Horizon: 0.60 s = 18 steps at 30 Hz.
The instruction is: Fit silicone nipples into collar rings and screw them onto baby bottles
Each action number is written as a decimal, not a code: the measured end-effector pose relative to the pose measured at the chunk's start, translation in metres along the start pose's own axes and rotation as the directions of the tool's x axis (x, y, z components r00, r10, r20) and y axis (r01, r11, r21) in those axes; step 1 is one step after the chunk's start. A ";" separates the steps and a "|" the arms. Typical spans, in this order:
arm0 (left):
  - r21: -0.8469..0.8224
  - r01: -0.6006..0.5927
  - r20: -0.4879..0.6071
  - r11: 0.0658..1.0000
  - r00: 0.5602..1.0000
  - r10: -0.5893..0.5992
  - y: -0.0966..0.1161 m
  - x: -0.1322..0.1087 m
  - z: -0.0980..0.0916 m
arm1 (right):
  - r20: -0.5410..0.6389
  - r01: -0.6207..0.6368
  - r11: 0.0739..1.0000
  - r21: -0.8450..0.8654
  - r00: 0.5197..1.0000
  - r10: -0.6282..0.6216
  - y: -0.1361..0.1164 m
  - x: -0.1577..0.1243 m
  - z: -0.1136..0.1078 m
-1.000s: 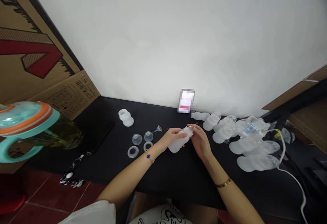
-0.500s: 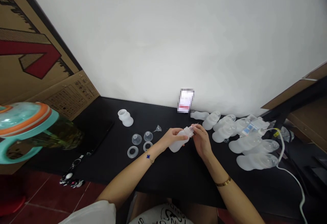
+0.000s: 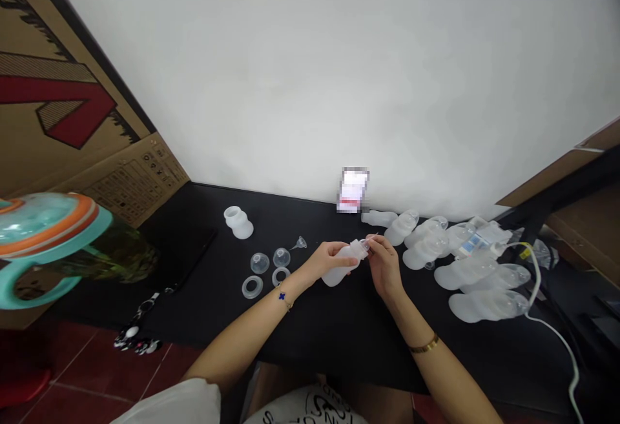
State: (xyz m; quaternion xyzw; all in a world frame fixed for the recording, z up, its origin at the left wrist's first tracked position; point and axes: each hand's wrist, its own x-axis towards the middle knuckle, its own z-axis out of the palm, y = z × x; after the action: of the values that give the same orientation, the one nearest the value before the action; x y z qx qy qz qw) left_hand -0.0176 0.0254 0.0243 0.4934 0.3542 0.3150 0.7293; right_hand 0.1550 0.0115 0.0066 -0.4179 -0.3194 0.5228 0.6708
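A translucent white bottle (image 3: 335, 274) is tilted, its neck up and to the right, with my left hand (image 3: 329, 259) wrapped round it. My right hand (image 3: 385, 262) has its fingers pinched at a small clear nipple-like piece (image 3: 364, 244) at the bottle's mouth. Left of my hands lie two clear domed caps (image 3: 259, 262), two rings (image 3: 252, 287) and a small clear funnel-shaped piece (image 3: 301, 242). Behind them an open white bottle (image 3: 238, 222) stands on the black table (image 3: 203, 321).
Several capped bottles (image 3: 479, 306) lie at the right beside a white cable (image 3: 535, 275) and plastic packets (image 3: 477, 240). A blurred phone (image 3: 353, 190) leans on the wall. A large teal-lidded jug (image 3: 58, 237) and a cardboard box (image 3: 130, 179) are at the left.
The fingers of my right hand have shifted slightly at the bottle's mouth. My left hand keeps its hold on the bottle, and the objects around are unmoved.
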 end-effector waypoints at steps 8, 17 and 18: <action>0.034 -0.019 -0.004 0.999 1.000 0.019 -0.004 0.001 -0.001 | -0.001 0.005 1.000 0.013 1.000 -0.005 0.001 0.001 -0.001; 0.043 -0.024 -0.003 0.999 1.000 0.024 -0.003 0.001 0.000 | -0.007 0.001 1.000 0.020 1.000 0.000 0.000 -0.001 0.000; 0.046 -0.027 -0.003 0.999 1.000 0.027 -0.003 0.001 0.000 | -0.011 0.000 1.000 0.020 1.000 0.000 0.000 -0.001 0.000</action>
State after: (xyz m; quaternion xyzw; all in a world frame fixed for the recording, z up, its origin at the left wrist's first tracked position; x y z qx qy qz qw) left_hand -0.0164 0.0254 0.0211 0.5144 0.3560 0.3173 0.7127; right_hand 0.1548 0.0102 0.0063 -0.4140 -0.3104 0.5236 0.6768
